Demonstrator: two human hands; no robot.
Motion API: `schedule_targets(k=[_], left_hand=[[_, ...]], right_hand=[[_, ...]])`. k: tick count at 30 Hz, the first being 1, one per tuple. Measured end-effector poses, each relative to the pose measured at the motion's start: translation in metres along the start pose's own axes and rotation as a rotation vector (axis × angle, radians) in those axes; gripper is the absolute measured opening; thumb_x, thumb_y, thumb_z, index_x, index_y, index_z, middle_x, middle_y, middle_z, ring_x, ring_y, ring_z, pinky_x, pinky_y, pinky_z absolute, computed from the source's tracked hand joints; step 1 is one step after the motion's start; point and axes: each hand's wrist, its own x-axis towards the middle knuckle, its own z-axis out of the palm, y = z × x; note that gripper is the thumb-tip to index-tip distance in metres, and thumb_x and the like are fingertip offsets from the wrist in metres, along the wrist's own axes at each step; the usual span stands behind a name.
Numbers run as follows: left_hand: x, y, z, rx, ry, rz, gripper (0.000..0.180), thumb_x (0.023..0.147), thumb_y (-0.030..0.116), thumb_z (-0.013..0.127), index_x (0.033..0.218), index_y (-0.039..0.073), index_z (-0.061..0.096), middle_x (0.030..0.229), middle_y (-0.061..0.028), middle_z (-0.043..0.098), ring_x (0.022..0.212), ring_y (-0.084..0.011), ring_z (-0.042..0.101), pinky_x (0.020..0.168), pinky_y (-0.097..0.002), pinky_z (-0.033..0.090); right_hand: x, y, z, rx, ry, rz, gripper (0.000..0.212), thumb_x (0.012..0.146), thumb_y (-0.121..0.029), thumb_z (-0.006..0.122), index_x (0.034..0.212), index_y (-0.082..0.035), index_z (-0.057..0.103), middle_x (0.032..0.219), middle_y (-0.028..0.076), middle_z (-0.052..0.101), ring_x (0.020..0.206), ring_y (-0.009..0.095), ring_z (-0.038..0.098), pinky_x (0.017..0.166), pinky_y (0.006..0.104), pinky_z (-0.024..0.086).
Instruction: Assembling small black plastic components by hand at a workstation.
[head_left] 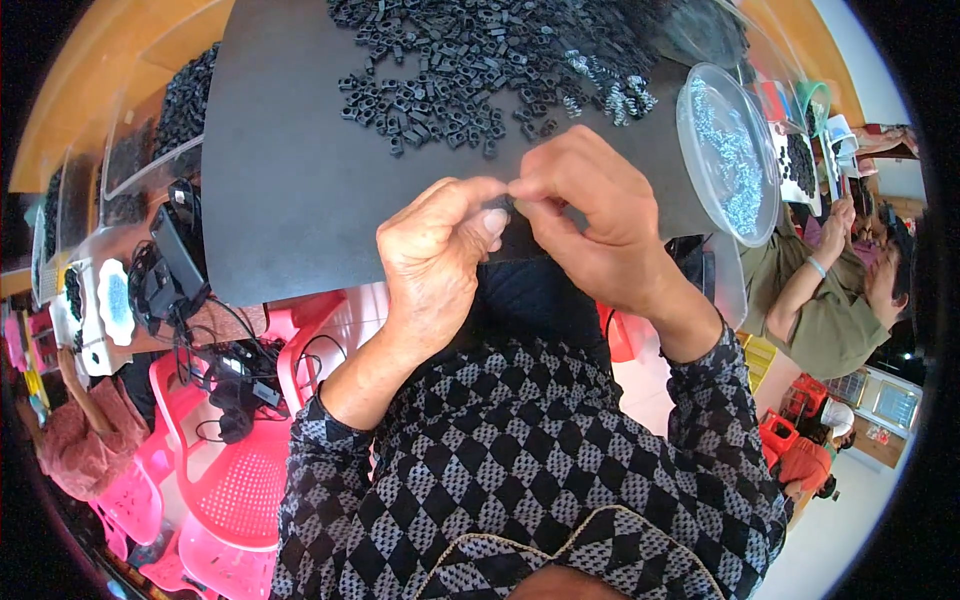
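Close together at the near edge of the dark table, my two hands meet at their fingertips. My left hand (430, 255) is closed, pinching a small black plastic part (498, 204) between thumb and fingers, which mostly cover it. Thumb and forefinger of my right hand (605, 205) press together right against that part; whatever they grip is too small or hidden to name. Beyond the hands spreads a pile of loose black plastic parts (430, 75). Small metal springs (622, 98) lie at the pile's right side.
A round clear tub (685, 140) with many springs stands at the table's right edge. Left of the dark mat (285, 170) are clear bins of black parts (185, 105). Black devices with cables (180, 255) and pink chairs (235, 490) are at lower left. Other people sit on both sides.
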Motion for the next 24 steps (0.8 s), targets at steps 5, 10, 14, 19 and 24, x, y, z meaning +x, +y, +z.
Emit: schedule_targets(k=[5,10,14,19,24], left_hand=[[0.001,0.001,0.002,0.042,0.012,-0.030,0.016,0.078,-0.008,0.062,0.093,-0.002,0.064,0.070,-0.0017,0.054,0.060,-0.0074,0.052,0.052,-0.0212,0.043],[0.000,-0.002,-0.001,0.062,-0.013,-0.030,0.020,0.084,-0.002,0.063,0.104,-0.002,0.065,0.081,-0.0018,0.062,0.065,-0.0062,0.055,0.055,-0.0180,0.047],[0.001,0.000,-0.003,0.068,-0.045,0.001,0.022,0.085,-0.001,0.063,0.106,-0.003,0.063,0.083,-0.0033,0.062,0.066,-0.0069,0.056,0.056,-0.0189,0.048],[-0.001,0.010,-0.001,0.086,-0.014,-0.009,0.018,0.081,-0.003,0.065,0.099,0.001,0.065,0.075,-0.0043,0.058,0.062,-0.0097,0.054,0.054,-0.0222,0.044],[0.001,0.006,-0.001,0.205,0.006,0.060,0.021,0.082,0.005,0.068,0.102,0.000,0.066,0.082,-0.0019,0.063,0.062,-0.0056,0.056,0.052,-0.0175,0.046]], right_hand=[[0.000,0.004,0.001,0.016,-0.013,-0.003,0.021,0.071,0.012,0.060,0.087,-0.001,0.060,0.084,0.010,0.059,0.072,0.021,0.057,0.057,0.0270,0.045],[0.001,0.000,0.005,-0.002,0.029,0.005,0.019,0.072,0.010,0.061,0.087,-0.001,0.060,0.083,0.011,0.059,0.070,0.023,0.056,0.058,0.0294,0.045],[0.002,-0.004,0.008,-0.100,0.108,-0.064,0.015,0.071,0.006,0.062,0.082,-0.002,0.058,0.077,0.010,0.056,0.070,0.030,0.054,0.060,0.0369,0.044],[-0.001,-0.008,0.004,-0.007,0.080,0.082,0.015,0.071,0.005,0.064,0.084,-0.002,0.059,0.077,0.010,0.059,0.071,0.029,0.056,0.062,0.0362,0.045],[-0.005,-0.008,0.002,0.028,0.090,0.078,0.018,0.073,0.006,0.064,0.089,-0.001,0.062,0.084,0.011,0.061,0.076,0.025,0.058,0.066,0.0318,0.046]])
